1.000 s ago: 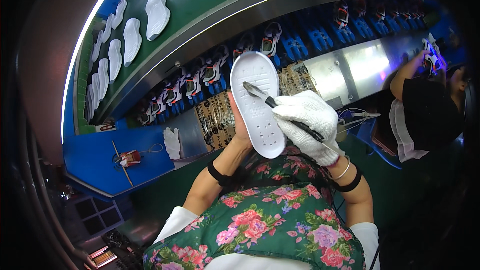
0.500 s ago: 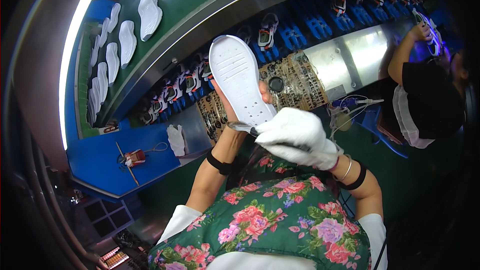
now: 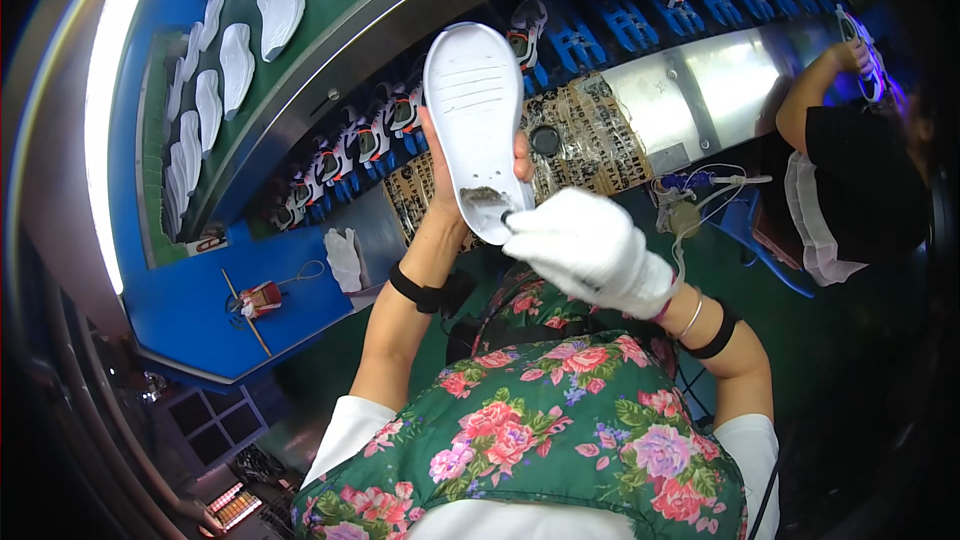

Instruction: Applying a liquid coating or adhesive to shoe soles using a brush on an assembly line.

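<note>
A white shoe sole (image 3: 474, 90) is held up before me with its inner face toward me, grooves at the far end and small holes lower down. My left hand (image 3: 441, 168) is bare and grips it from beneath, thumb and fingers showing at the two edges. My right hand (image 3: 585, 248), in a white glove, is closed on what looks like a brush (image 3: 484, 197). Its dark bristles rest against the near end of the sole. The glove hides most of the handle.
White soles (image 3: 237, 70) lie on a green belt at upper left. Shoe uppers (image 3: 372, 136) stand on blue racks along the line. A taped cardboard sheet (image 3: 600, 125) bears a round black lid (image 3: 545, 140). A blue table (image 3: 190, 315) holds a small red container (image 3: 262, 298). Another person (image 3: 850, 150) works at right.
The brush has moved from beside the lower edge onto the near end of the sole, its bristles now spread there. The sole has turned more upright and shifted up a little.
</note>
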`<state>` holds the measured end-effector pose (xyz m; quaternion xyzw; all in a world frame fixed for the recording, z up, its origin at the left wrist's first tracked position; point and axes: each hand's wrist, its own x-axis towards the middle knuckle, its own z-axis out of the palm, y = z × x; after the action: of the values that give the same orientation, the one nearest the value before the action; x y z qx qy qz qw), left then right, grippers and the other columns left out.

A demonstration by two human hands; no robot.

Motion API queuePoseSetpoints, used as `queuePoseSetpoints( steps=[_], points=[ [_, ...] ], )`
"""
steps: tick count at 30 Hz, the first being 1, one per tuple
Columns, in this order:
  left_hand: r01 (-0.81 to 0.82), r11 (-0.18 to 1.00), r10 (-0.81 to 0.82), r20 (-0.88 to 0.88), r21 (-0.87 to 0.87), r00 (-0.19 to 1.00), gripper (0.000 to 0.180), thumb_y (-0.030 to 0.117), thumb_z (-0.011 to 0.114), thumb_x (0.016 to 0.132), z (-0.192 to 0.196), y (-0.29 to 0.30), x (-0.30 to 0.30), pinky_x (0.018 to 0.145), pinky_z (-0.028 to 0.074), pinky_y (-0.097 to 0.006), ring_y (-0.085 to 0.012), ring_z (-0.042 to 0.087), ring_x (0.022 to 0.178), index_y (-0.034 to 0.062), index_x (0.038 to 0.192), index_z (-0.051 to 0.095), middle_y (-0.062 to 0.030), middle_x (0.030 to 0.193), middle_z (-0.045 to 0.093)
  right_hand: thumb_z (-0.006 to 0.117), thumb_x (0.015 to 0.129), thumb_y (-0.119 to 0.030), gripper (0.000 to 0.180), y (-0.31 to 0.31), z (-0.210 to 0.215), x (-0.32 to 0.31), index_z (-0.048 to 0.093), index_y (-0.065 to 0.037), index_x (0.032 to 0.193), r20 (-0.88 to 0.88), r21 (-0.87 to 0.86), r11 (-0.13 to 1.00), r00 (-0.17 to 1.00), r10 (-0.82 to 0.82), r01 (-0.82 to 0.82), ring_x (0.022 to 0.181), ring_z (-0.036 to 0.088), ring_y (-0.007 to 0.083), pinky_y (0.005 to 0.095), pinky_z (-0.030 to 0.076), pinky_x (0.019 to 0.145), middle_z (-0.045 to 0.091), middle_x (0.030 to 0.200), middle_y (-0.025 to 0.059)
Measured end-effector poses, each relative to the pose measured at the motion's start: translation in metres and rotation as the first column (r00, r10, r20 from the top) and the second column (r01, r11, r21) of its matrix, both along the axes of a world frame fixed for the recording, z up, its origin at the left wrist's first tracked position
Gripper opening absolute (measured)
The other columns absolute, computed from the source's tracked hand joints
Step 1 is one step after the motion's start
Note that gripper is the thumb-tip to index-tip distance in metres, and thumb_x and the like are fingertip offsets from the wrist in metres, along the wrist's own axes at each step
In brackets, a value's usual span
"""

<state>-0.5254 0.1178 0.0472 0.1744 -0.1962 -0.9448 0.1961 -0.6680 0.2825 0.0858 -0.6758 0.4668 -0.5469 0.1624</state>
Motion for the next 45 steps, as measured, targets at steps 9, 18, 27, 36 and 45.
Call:
queuePoseSetpoints(
  steps=[9, 18, 27, 36, 45],
  points=[
    [0.316, 0.948, -0.318, -0.073, -0.034, 0.945, 0.110, 0.094, 0.026, 0.080, -0.019, -0.020, 0.006, 0.061, 0.059, -0.045, -0.0363, 0.070, 0.076, 0.0077, 0.144, 0.048, -0.0273, 0.098, 0.065, 0.080, 0.077, -0.003, 0.023, -0.005, -0.005, 0.001, 0.076, -0.011, 0.098, 0.046, 0.027, 0.995, 0.995, 0.090, -0.091, 0.081, 0.070, 0.0247, 0.0347, 0.055, 0.072, 0.075, 0.099, 0.0087],
    [0.010, 1.000, -0.010, 0.184, -0.003, 0.983, 0.092, 0.078, 0.022, 0.095, -0.030, 0.012, 0.007, 0.074, 0.059, -0.044, -0.0313, 0.069, 0.084, 0.0016, 0.139, 0.049, -0.0225, 0.104, 0.067, 0.079, 0.080, 0.001, 0.018, -0.005, 0.009, -0.031, 0.076, 0.001, 0.098, 0.568, 0.391, 0.920, 0.790, -0.231, -0.012, 0.087, 0.071, 0.0156, 0.0288, 0.056, 0.078, 0.075, 0.095, 0.0111],
    [0.183, 0.975, -0.119, 0.404, -0.123, 0.907, 0.051, 0.032, 0.045, 0.107, -0.016, 0.035, 0.012, 0.090, 0.062, -0.045, -0.0342, 0.068, 0.106, 0.0120, 0.153, 0.038, -0.0217, 0.135, 0.057, 0.079, 0.078, -0.005, 0.018, 0.005, 0.003, -0.042, 0.076, -0.006, 0.095, 0.247, 0.188, 0.967, 0.945, -0.215, 0.171, 0.092, 0.072, 0.0269, 0.0354, 0.056, 0.083, 0.075, 0.096, 0.0115],
    [0.091, 0.929, 0.034, -0.328, 0.359, 0.944, 0.081, 0.061, 0.055, 0.091, 0.000, 0.054, 0.008, 0.111, 0.041, -0.060, -0.0417, 0.051, 0.133, 0.0087, 0.152, 0.042, -0.0214, 0.150, 0.048, 0.080, 0.078, -0.003, 0.019, 0.019, 0.022, -0.026, 0.077, -0.003, 0.097, 0.239, 0.165, 0.919, 0.890, -0.388, 0.357, 0.080, 0.072, 0.0251, 0.0341, 0.057, 0.072, 0.075, 0.093, 0.0118],
    [0.091, 0.902, 0.030, -0.272, 0.422, 0.962, 0.078, 0.062, 0.054, 0.095, 0.012, 0.077, -0.018, 0.096, 0.049, -0.070, -0.0423, 0.060, 0.122, 0.0093, 0.151, 0.039, -0.0207, 0.143, 0.054, 0.079, 0.076, -0.003, 0.027, 0.002, 0.041, -0.043, 0.076, -0.004, 0.103, 0.049, -0.043, 0.896, 0.897, -0.440, 0.442, 0.085, 0.071, 0.0274, 0.0358, 0.057, 0.077, 0.075, 0.096, 0.0118]
  ],
)
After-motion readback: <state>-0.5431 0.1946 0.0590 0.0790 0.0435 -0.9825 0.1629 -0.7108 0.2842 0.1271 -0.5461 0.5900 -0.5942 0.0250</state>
